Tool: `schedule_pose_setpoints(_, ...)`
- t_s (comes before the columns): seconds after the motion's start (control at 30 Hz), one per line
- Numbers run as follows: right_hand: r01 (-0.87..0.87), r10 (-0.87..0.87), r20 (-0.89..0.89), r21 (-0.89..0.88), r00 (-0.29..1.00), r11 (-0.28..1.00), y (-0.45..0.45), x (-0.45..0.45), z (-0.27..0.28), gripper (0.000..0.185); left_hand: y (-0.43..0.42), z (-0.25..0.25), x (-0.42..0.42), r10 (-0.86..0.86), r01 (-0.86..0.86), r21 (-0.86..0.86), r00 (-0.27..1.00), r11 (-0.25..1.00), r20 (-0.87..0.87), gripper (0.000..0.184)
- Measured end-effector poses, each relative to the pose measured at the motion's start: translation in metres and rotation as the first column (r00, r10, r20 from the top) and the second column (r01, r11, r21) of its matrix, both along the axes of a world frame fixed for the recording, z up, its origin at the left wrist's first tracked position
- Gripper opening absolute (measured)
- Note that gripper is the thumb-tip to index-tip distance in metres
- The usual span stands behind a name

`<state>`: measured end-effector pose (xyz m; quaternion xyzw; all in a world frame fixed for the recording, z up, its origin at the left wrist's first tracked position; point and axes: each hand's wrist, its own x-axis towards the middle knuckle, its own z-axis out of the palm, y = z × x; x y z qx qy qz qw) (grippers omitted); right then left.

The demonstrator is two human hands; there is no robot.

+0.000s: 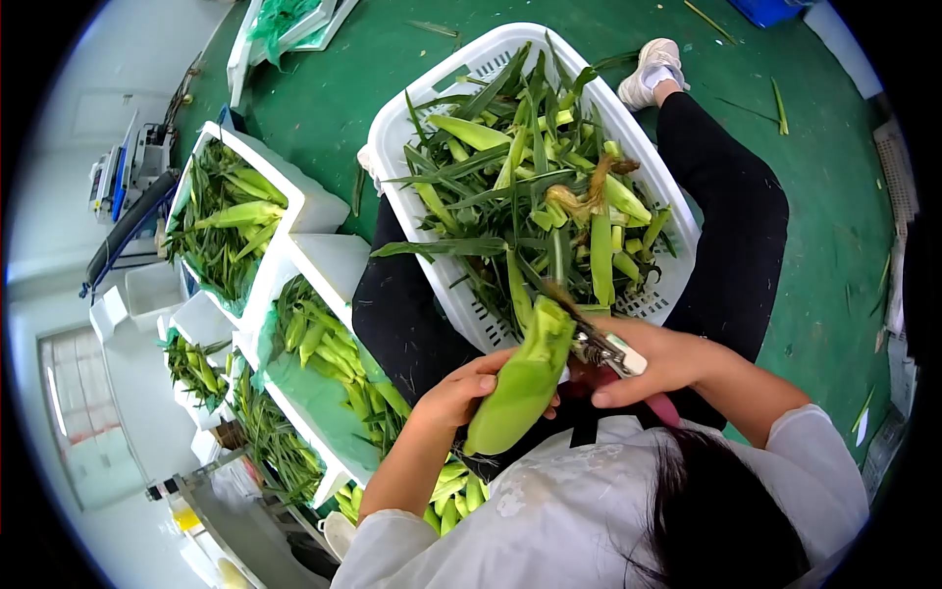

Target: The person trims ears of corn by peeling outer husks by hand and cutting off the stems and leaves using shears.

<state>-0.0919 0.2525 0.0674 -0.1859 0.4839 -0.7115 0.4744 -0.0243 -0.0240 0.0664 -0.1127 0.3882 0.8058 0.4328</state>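
Observation:
An ear of corn [522, 383] in its green husk is gripped by my left hand [461, 391], its stem end pointing up and away from me. My right hand [653, 363] is closed around pruning shears [606, 351] with a pinkish handle. The shears' blades are close to the stem end of the ear; whether they touch it I cannot tell. Just beyond both hands, between my legs, stands a white plastic basket [397, 133] heaped with cut husks, leaves and stalk pieces [520, 187]. Some fingers of each hand are hidden.
To the left, white foam boxes [312, 196] hold more husked corn [329, 339] and leaves, some lined with green film. Loose ears [456, 496] lie by my left side. Leaf scraps [780, 106] are scattered on the green floor [814, 294]. A conveyor-like machine [128, 226] stands far left.

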Motion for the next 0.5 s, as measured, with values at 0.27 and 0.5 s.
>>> schedule_pose_setpoints(0.27, 0.424, -0.448, 0.478, 0.166, 0.755, 0.891, -0.004, 0.002, -0.026, 0.048, -0.018, 0.002, 0.034, 0.353, -0.411, -0.198, 0.895, 0.890, -0.272, 0.095)
schedule_pose_setpoints(0.5, 0.004, -0.121, 0.591, 0.196, 0.798, 0.981, -0.031, 0.065, -0.024, 0.075, -0.161, 0.002, 0.299, 0.983, -0.969, -0.172, 0.182, 0.177, -0.017, 0.075)
